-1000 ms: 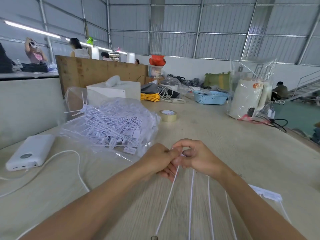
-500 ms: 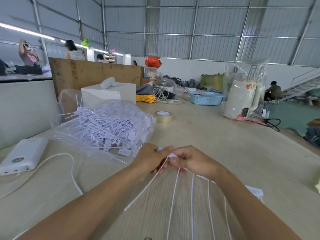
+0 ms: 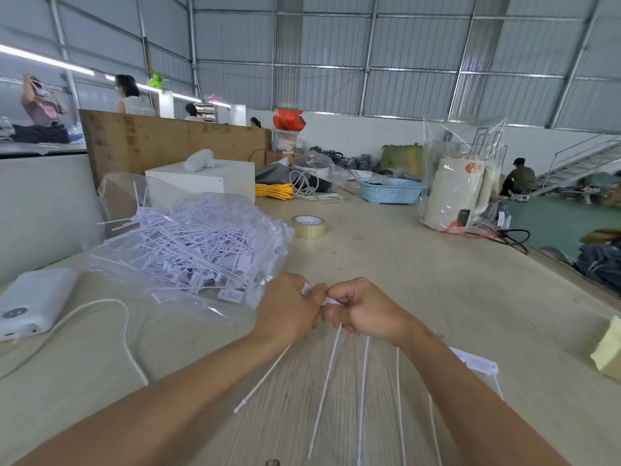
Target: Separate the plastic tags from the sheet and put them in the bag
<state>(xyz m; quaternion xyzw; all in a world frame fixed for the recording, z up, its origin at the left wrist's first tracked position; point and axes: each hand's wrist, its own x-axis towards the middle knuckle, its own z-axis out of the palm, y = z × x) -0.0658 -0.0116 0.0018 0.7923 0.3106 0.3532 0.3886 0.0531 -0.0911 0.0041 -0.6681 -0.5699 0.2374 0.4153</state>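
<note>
Tag sheet (image 3: pixel 331 301): pinched at mid-table between left hand (image 3: pixel 289 309) and right hand (image 3: pixel 364 309), stems trailing toward the wearer; bag (image 3: pixel 188 240) lies ahead-left, apparently nearer the left hand.

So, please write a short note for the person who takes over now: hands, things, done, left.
Left hand: grips one tag, its tail angled away from the rest.
Right hand: grips the sheet; its tails hang toward you.
Bag: on the table, left of the hands, holding many loose tags.
Left: free this tag, bag it, then the others.
</note>
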